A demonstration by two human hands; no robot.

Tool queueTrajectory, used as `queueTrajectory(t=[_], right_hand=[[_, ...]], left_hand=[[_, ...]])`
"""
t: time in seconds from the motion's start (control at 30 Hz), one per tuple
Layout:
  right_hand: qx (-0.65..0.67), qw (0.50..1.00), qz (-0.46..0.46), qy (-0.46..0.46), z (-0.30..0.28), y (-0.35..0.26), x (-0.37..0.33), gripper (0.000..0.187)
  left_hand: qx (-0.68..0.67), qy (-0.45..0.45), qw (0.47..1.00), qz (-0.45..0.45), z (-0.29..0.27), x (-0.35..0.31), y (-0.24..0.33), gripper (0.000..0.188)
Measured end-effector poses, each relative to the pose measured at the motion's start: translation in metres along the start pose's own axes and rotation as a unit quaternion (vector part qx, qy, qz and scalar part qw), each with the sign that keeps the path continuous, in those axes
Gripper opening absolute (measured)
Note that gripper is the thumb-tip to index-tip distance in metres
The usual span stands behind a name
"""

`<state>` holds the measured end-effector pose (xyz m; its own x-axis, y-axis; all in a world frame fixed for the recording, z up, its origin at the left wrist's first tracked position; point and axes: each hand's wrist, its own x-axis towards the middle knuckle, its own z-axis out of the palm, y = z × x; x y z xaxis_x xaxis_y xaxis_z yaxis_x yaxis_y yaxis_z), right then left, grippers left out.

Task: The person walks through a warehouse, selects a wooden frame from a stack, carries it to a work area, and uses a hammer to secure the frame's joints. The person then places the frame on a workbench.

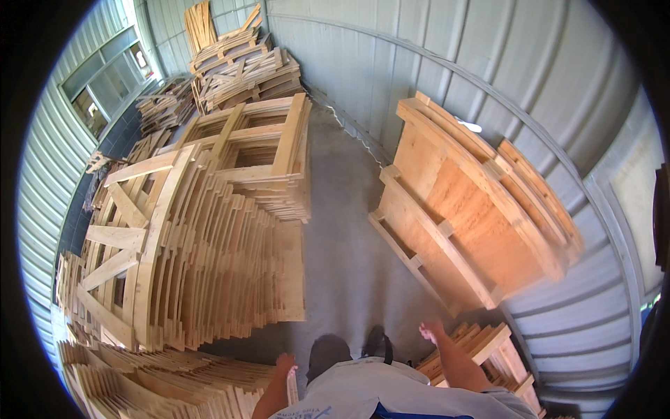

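My left hand [285, 364] hangs low in front of my body, beside the ends of the lower stacked wooden frames [174, 384]. Its fingers are bent and too small to make out, and no held thing shows. My right hand [432, 330] is held out at the right, fingers loosely bent and a little apart, with nothing in it. Below that hand is a low stack of wooden pieces [488, 346]. Farther off on the right, large plywood panels with timber battens [481, 202] lean against the metal wall.
A big row of upright wooden frames [230, 258] fills the left side, with flat frames [258, 133] behind it. Loose boards and pallets [244, 70] are heaped in the far corner. Grey concrete floor [342, 230] runs between the stacks, along the corrugated metal wall [447, 42].
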<state>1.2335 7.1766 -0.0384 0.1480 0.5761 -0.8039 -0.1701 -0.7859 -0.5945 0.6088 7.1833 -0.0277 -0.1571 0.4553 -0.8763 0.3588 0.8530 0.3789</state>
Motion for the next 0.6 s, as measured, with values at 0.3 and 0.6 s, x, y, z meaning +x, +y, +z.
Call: queueTrajectory(t=[0.3, 0.6], right_hand=[[-0.07, 0.975, -0.2, 0.071, 0.099, -0.366, 0.186, 0.019], [-0.215, 0.955, -0.202, -0.006, 0.177, -0.424, 0.301, 0.02]], left_hand=[[-0.115, 0.053, 0.977, 0.171, 0.0, 0.097, 0.339, 0.026], [0.088, 0.216, 0.88, 0.414, -0.055, 0.137, 0.737, 0.031]])
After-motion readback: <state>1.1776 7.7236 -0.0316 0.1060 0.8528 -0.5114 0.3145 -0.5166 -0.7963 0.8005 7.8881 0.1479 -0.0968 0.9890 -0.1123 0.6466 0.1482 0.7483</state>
